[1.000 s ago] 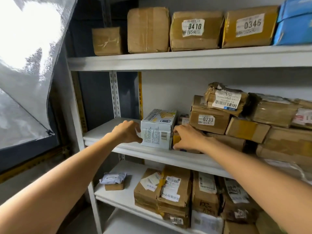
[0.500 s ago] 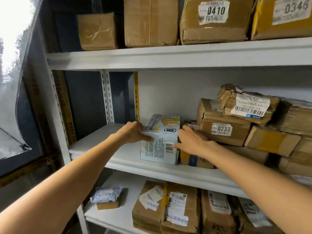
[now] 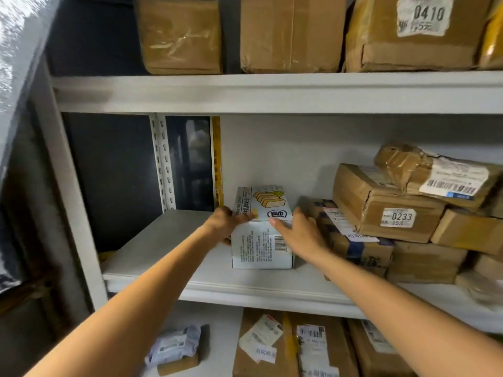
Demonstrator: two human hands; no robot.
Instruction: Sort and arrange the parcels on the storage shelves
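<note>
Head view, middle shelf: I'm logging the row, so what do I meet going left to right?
Perforated upright → left hand → white printed box → right hand → box labelled 0233.

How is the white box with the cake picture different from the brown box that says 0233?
The white box has printed pictures; the 0233 box is brown cardboard with a number sticker. The white box stands straight on the shelf, the left hand and right hand holding its sides; the 0233 box rests on other parcels, untouched. Both sit on the same shelf.
</note>
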